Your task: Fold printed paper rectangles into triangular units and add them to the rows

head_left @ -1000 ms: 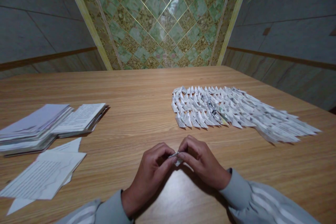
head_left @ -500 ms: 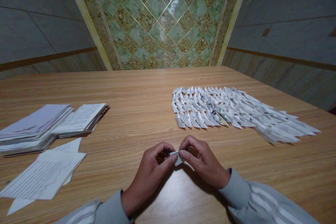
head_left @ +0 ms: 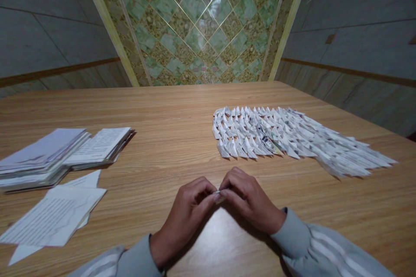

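Note:
Between my two hands is a small folded piece of paper, mostly covered by my fingers. My left hand pinches its left side between thumb and forefinger. From the right, my right hand grips the other side the same way, and the fingertips of both hands nearly meet. Beyond my hands, to the right, many folded paper boats stand packed in rows on the wooden table.
At the left lie a thick stack of paper and a smaller stack of printed sheets beside it. Nearer to me, several loose printed sheets overlap. A tiled wall rises behind the table's far edge.
My fingers have drawn closer together around the folded paper, and less of it shows now. The right hand's fingers have curled in more. The stacks and boats stay put.

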